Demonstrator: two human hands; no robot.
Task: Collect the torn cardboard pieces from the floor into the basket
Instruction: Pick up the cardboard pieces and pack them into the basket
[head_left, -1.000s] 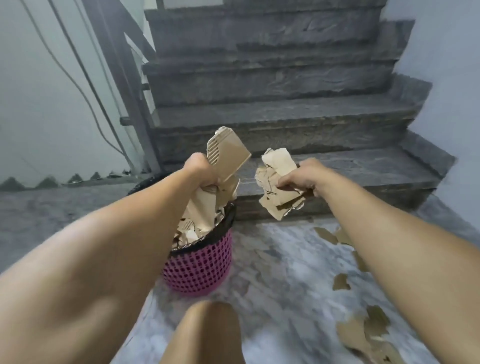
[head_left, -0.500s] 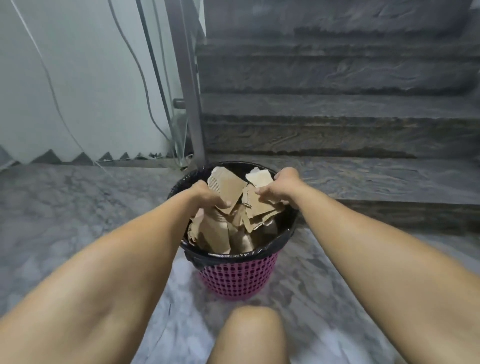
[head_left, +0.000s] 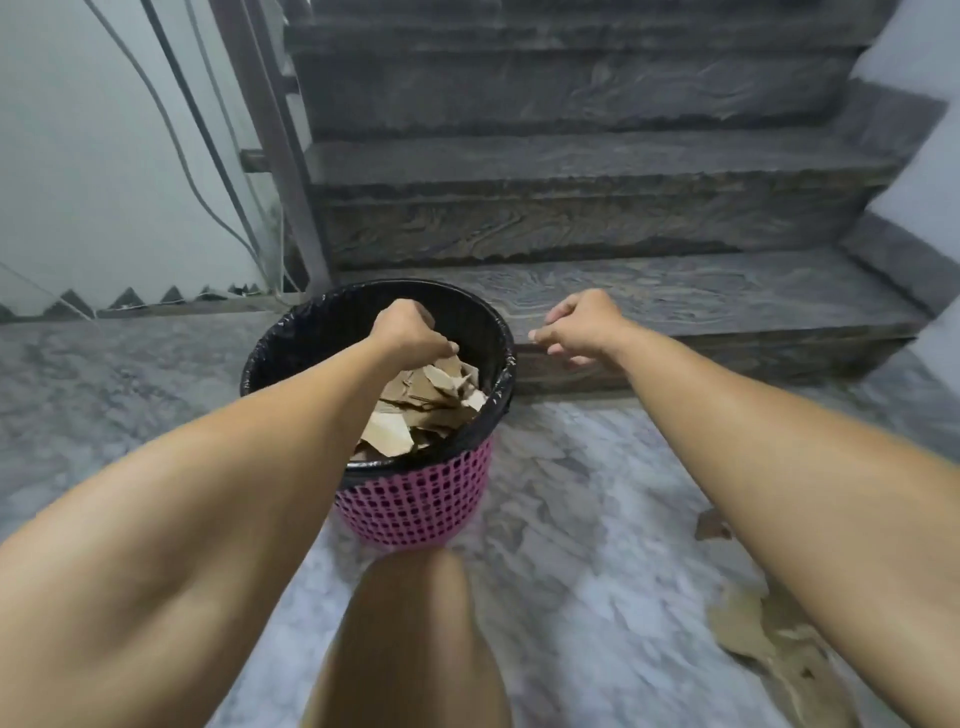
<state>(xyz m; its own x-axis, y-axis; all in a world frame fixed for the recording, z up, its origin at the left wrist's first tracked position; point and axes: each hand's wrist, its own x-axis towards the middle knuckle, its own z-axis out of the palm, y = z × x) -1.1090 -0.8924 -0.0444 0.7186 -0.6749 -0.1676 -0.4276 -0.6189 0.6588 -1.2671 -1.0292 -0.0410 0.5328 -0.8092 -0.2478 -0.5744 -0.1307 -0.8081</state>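
Left hand (head_left: 410, 332): over the mouth of the basket, fingers curled down and bunched, fingertips at the top of the cardboard heap. I cannot tell whether it actually pinches a piece or only presses on the pile; the knuckles hide the contact.

Right hand (head_left: 582, 325): outside the basket, just beside its right rim, above the lowest grey stone stair step (head_left: 727, 306). Fingers loosely curled, thumb and forefinger apart, palm down. I see nothing in it.

Container: round pink plastic lattice basket (head_left: 415, 504), lined with a black plastic bag (head_left: 322, 332) folded over the rim. It stands upright on the pale grey marbled floor (head_left: 582, 519), against the foot of the stairs. Inside: a heap of torn brown and tan cardboard pieces (head_left: 421, 405), jagged edges, some showing a paler face, lying overlapped at odd angles. The heap fills the right and near part of the basket; the far inner wall of the bag still shows.

On the floor to my right: more torn brown cardboard scraps (head_left: 753, 631), a flat cluster partly hidden by the right forearm, and one small scrap (head_left: 711, 525) apart from it, nearer the basket. These are blurred.

A bare knee (head_left: 415, 623) sits low in the centre of view, just in front of the basket.
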